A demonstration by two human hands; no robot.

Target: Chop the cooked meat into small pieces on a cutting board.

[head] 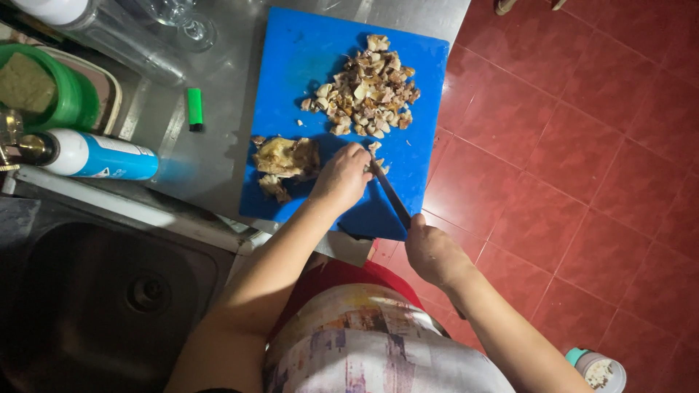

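Right hand [431, 251], knife [389, 191] tip up-left

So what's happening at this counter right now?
A person stands at a steel counter cutting cooked meat on a blue board. The right hand grips a knife, its blade laid across the board. The left hand steadies a larger uncut piece. A pile of chopped bits sits at the board's far end. A green lighter lies beside the board, and a sink is to the left.
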